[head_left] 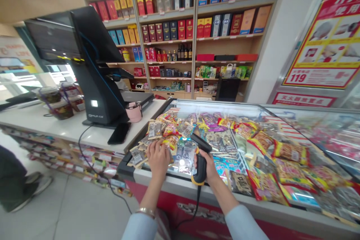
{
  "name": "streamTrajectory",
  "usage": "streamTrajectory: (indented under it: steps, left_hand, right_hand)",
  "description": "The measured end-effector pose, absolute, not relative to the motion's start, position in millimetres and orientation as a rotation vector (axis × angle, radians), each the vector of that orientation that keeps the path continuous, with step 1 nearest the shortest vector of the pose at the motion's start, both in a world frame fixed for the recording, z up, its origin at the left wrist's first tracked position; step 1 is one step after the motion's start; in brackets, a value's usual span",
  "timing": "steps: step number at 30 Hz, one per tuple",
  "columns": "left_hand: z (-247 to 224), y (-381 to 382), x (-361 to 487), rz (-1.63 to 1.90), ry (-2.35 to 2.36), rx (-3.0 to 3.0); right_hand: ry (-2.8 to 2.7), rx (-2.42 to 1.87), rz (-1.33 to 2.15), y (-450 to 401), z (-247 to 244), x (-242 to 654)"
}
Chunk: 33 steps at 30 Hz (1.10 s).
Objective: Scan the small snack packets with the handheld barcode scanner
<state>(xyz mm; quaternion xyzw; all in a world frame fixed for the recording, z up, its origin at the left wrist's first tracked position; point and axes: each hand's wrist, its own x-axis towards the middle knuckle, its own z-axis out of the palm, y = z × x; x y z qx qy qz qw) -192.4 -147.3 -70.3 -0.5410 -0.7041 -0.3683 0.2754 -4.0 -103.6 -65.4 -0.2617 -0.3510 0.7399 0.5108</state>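
My right hand (pixel 207 165) is closed around the handle of a black barcode scanner with yellow trim (pixel 200 168). Its head points toward the far left, and its cable hangs down over the freezer's front. At the freezer's left corner, my left hand (pixel 159 157) rests with bent fingers on a small snack packet in the pile (pixel 139 154); its fingertips are partly hidden. Just beyond it lie a clear packet with a barcode label (pixel 154 129) and several red-and-yellow snack bags (pixel 171 140). A bracelet circles my left wrist.
The glass-topped chest freezer (pixel 180 178) also bears larger snack bags (pixel 292 153) on the right. A white counter (pixel 92 135) at left holds a till (pixel 104 93), a phone (pixel 119 133), a pink cup (pixel 134 112) and food tubs (pixel 60 107). Another person's leg (pixel 11 176) shows at left.
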Motion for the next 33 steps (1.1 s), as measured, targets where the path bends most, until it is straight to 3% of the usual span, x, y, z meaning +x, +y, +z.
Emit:
streamTrajectory:
  steps: [19,33]
  left_hand:
    - [-64,-151,-197,-1.12,-1.818,-1.467]
    - [-43,-147,-187,-1.259,-1.818,-1.388]
  right_hand:
    - [-0.85,-0.531,1.648,-113,-53,0]
    - [-0.882,-0.565,1.454,-124,-9,114]
